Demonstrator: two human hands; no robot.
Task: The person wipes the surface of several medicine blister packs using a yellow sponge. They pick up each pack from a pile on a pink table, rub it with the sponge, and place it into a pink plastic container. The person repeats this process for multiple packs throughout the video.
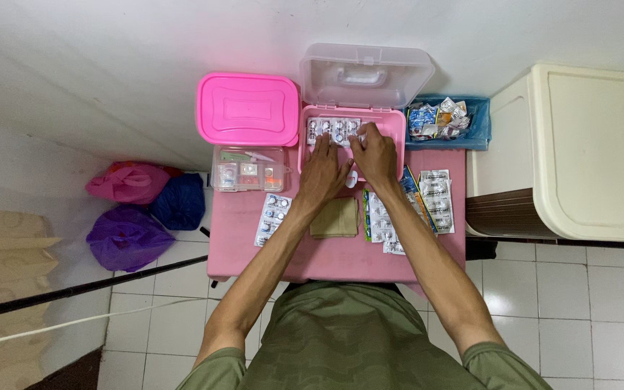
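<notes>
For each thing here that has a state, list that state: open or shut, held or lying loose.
Pink box: open, clear lid up.
Pink lid: lying flat on table.
Clear organiser: shut.
Blister strip: in box, both hands on it.
Left hand: on strip.
Right hand: on strip.
Loose strips: lying on table.

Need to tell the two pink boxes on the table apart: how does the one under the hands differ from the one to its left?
The open pink box has its clear lid raised against the wall; the closed pink box has an opaque pink lid shut. The open one shows blister packs inside, under both hands; the closed one's contents are hidden and nobody touches it. Both are pink, rounded rectangles of similar size.
</notes>
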